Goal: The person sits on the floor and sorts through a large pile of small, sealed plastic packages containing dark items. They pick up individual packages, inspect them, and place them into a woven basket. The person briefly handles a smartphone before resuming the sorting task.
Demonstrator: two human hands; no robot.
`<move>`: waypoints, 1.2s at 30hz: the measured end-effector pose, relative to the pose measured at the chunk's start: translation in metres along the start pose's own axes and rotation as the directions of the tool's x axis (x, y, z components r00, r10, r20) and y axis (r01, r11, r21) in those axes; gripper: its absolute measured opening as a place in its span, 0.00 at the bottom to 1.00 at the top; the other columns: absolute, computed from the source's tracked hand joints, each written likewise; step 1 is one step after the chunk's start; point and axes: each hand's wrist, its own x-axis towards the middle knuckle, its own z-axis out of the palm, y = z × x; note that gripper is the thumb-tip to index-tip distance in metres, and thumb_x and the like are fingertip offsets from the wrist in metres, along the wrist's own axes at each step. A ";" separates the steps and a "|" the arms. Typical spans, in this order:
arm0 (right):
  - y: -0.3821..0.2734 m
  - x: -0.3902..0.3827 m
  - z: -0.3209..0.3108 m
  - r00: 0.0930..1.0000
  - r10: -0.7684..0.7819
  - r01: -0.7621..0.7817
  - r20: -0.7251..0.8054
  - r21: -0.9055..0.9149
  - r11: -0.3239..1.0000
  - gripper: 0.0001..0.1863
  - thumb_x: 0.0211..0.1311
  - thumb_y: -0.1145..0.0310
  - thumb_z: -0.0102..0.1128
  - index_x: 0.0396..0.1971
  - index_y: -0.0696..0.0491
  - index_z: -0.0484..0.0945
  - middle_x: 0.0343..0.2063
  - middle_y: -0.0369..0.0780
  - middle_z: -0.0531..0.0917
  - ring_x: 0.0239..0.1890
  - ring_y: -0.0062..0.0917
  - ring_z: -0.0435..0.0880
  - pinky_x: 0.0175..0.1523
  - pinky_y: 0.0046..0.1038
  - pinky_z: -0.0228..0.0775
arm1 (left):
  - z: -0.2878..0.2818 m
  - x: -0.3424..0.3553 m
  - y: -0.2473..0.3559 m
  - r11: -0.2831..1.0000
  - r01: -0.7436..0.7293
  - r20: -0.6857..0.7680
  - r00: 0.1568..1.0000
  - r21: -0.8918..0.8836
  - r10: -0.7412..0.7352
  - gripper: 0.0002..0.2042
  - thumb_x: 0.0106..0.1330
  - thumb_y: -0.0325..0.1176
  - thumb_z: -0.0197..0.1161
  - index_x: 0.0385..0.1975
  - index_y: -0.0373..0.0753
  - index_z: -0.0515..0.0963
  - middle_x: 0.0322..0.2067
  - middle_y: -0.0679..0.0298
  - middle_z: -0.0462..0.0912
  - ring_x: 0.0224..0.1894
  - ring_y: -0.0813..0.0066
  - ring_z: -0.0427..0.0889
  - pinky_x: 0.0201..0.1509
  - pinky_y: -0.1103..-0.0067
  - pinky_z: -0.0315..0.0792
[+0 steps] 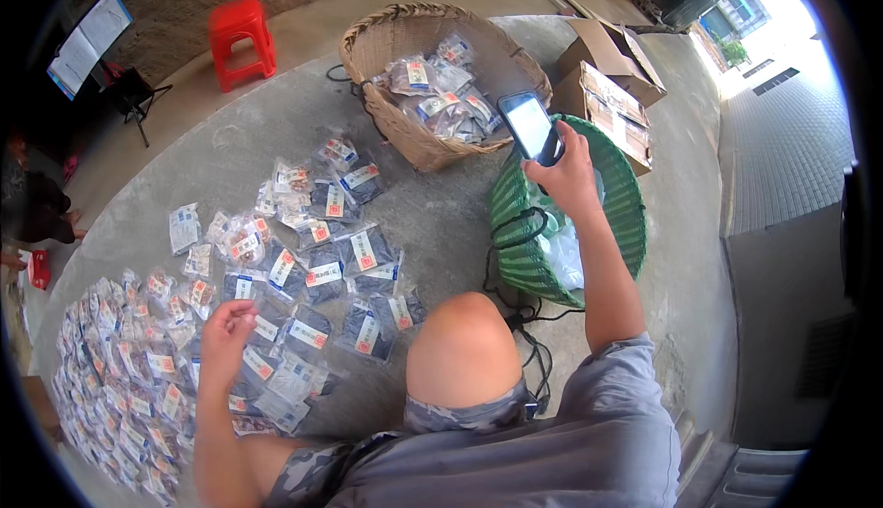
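Note:
My right hand point(570, 172) grips a smartphone point(527, 125) with a lit screen, held above the rim of a green woven basket point(618, 195). White plastic bags point(563, 255) lie inside that basket. On the left, my left hand point(228, 326) hovers over the packets with its fingers curled in; whether anything is between them is hidden. Around it, many clear plastic packets with white labels are spread on the floor, some with dark contents like this packet point(306, 331). A dense mass of smaller packets point(120, 370) covers the floor further left.
A wicker basket point(386, 122) holding more packets point(432, 94) stands ahead. Cardboard boxes point(612, 108) are beyond the green basket. Further left are a red stool point(241, 44) and a stand with an open white sheet point(89, 44). Black cords point(529, 319) lie by my knee; another person point(41, 200) is at far left.

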 end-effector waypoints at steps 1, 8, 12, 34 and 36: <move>0.010 -0.001 -0.008 0.999 0.040 -0.041 -0.010 -0.035 0.999 0.50 0.44 0.55 0.76 0.66 0.62 0.63 0.55 0.53 0.72 0.58 0.47 0.75 0.62 0.39 0.69 | -0.004 -0.005 0.004 1.000 -0.009 -0.010 1.000 0.000 0.009 0.13 0.70 0.25 0.59 0.52 0.31 0.76 0.46 0.60 0.83 0.45 0.79 0.80 0.53 0.81 0.73; 0.188 -0.036 -0.026 0.794 0.526 -0.306 0.305 -0.548 0.779 0.45 0.38 0.50 0.76 0.53 0.66 0.75 0.45 0.53 0.80 0.45 0.46 0.83 0.49 0.38 0.79 | 0.007 -0.013 0.012 1.000 -0.026 0.010 1.000 0.002 0.026 0.12 0.72 0.23 0.56 0.52 0.31 0.75 0.45 0.59 0.82 0.44 0.78 0.79 0.54 0.79 0.74; 0.230 -0.070 0.015 0.469 0.638 -0.385 0.610 -0.509 0.770 0.31 0.38 0.49 0.77 0.30 0.65 0.84 0.27 0.45 0.84 0.28 0.35 0.84 0.31 0.35 0.79 | 0.007 -0.004 -0.005 1.000 -0.015 0.070 0.997 0.003 0.015 0.13 0.71 0.23 0.59 0.53 0.31 0.75 0.45 0.60 0.83 0.45 0.80 0.80 0.54 0.81 0.74; -0.074 0.005 0.100 0.717 -0.485 0.345 0.500 0.349 0.871 0.10 0.62 0.65 0.66 0.35 0.56 0.80 0.23 0.42 0.84 0.24 0.29 0.83 0.33 0.32 0.75 | 0.001 0.003 0.004 0.999 -0.052 -0.025 0.998 0.002 0.052 0.13 0.72 0.28 0.60 0.53 0.33 0.76 0.47 0.63 0.83 0.45 0.80 0.79 0.54 0.79 0.74; -0.086 -0.004 0.182 0.365 -0.389 0.420 0.846 0.223 0.880 0.21 0.59 0.53 0.69 0.41 0.55 0.82 0.32 0.45 0.87 0.32 0.33 0.87 0.40 0.35 0.78 | 0.004 0.005 0.013 0.999 -0.039 -0.032 0.999 -0.012 0.038 0.13 0.72 0.27 0.59 0.54 0.34 0.75 0.47 0.63 0.83 0.45 0.80 0.79 0.53 0.79 0.73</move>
